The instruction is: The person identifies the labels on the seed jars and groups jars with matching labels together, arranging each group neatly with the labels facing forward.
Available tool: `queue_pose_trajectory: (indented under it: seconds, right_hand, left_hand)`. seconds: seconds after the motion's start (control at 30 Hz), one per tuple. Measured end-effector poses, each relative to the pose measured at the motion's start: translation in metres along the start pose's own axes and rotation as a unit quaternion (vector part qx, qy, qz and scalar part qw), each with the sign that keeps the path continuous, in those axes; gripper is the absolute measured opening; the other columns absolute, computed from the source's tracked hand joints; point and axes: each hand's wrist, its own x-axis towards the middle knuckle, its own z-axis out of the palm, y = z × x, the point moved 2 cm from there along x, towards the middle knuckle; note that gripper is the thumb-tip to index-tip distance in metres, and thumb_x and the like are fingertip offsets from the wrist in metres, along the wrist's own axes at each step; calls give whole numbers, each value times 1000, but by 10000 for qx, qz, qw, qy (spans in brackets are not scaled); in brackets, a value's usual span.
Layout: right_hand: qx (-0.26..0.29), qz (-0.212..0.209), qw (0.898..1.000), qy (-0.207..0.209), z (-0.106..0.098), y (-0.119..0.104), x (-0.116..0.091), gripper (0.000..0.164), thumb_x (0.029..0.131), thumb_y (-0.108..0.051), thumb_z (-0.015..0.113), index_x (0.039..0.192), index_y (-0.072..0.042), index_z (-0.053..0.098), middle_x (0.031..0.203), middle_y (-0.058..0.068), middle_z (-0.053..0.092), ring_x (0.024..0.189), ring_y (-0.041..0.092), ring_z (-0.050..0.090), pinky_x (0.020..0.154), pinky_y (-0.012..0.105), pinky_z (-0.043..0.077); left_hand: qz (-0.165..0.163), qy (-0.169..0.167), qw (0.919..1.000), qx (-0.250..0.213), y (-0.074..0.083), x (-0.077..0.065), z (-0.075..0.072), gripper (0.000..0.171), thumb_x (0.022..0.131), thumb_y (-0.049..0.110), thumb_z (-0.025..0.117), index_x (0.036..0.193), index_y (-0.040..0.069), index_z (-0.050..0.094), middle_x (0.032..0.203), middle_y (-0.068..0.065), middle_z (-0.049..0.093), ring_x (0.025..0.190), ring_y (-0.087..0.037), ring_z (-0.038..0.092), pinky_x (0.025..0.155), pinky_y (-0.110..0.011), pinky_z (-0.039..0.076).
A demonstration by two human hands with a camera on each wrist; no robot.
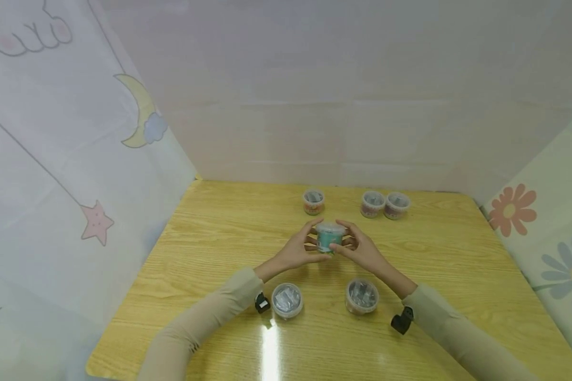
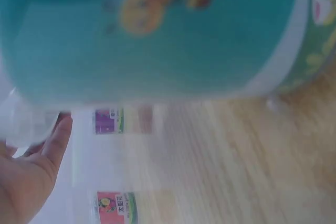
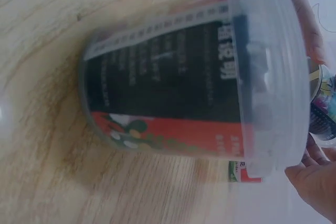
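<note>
Between both hands a small teal plastic tub (image 1: 330, 241) with a clear lid is held upright over the middle of the table. The left hand (image 1: 299, 250) grips its left side, fingers behind and thumb low near the base. From the right, the right hand (image 1: 362, 251) holds it with the thumb across the front and a finger at the lid's edge. Near the left wrist stands another lidded tub (image 1: 287, 300), its teal side (image 2: 157, 40) filling the left wrist view. Beside the right forearm is a tub (image 1: 362, 296) with a black and red label (image 3: 168, 77).
At the back of the wooden table (image 1: 219, 227) stand a red-labelled tub (image 1: 313, 202) and, farther right, two purple-labelled tubs (image 1: 373, 204) side by side. A printed cloth wall (image 1: 291, 143) rises behind the table's far edge.
</note>
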Motion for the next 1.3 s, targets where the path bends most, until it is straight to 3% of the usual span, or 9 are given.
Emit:
queue_pose_trajectory:
  seconds: [0.13,0.33,0.57,0.7,0.87,1.03,1.3]
  right_hand:
    - [398,-17,9992,25,0,0,0,70,94,-13,67,152,-9,27,124,21,53,105,35,60,84,33,55]
    - [874,21,9961,-99,-3,1,1,68,97,-12,62,153,-8,24,132,25,50,111,34,57,90,47,52]
    - [1261,-18,9914,-343,-6,2,2,65,100,-10,56,154,-5,19,132,24,49,108,18,60,91,38,52]
    - [1231,-21,9916,-403,-6,2,3,65,100,-10,55,154,-5,19,128,25,50,108,20,59,92,44,51]
    - [1048,91,9939,-333,-5,1,2,64,101,-14,55,154,-10,20,134,26,43,113,32,55,93,53,49]
    - [938,270,9951,-158,-4,-2,3,68,98,-17,60,154,-15,22,137,25,39,118,42,51,94,62,45]
    - [449,53,9990,13,-3,-1,4,79,92,-14,70,154,-20,22,135,23,40,112,39,56,89,43,53]
  left_hand:
    - [-22,-89,9999,-114,-2,0,-3,99,83,16,80,156,23,13,130,-13,46,109,-23,60,93,-32,52]
    - [52,-343,9982,-499,-4,0,-7,99,86,11,76,156,28,9,140,-17,41,120,-29,55,97,-34,49]
    - [206,-373,9953,-865,-6,2,-6,95,88,6,72,157,28,9,143,-20,39,120,-31,54,96,-32,49]
    - [253,-202,9958,-852,-6,1,-5,94,87,4,73,156,27,14,140,-20,42,118,-30,56,96,-34,50]
    - [233,139,9973,-684,-7,1,-4,90,85,6,76,154,22,21,135,-20,45,114,-31,58,95,-43,50]
    - [146,372,9981,-468,-7,2,-4,88,85,12,78,153,24,24,133,-18,46,110,-29,59,93,-39,52]
    - [-21,495,9982,-339,-8,4,-5,87,85,16,78,153,26,25,133,-17,47,108,-25,59,91,-35,53]
